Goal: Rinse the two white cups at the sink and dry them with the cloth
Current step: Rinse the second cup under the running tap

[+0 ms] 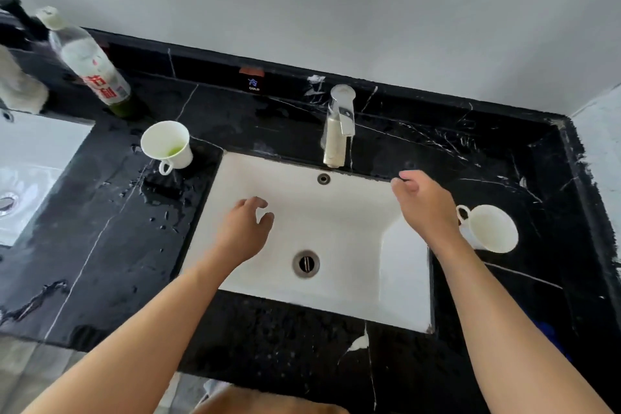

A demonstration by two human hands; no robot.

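One white cup (pixel 167 145) stands on the black counter left of the sink (pixel 356 296), with a green residue inside and its handle toward me. A second white cup (pixel 491 228) sits on the counter to the right of the sink, tipped toward me, handle to the left. My left hand (pixel 244 229) hovers over the left part of the basin, fingers apart, holding nothing. My right hand (pixel 424 203) is above the basin's right edge, open and empty, a short way below the metal faucet (pixel 338 126). No water runs. A blue patch (pixel 546 329), perhaps a cloth, shows beside my right forearm.
A clear bottle with a red label (pixel 88 60) leans at the back left. The wet black marble counter (pixel 111 245) has water drops left of the sink. A second white basin (pixel 30 175) lies at the far left. The wall runs behind the faucet.
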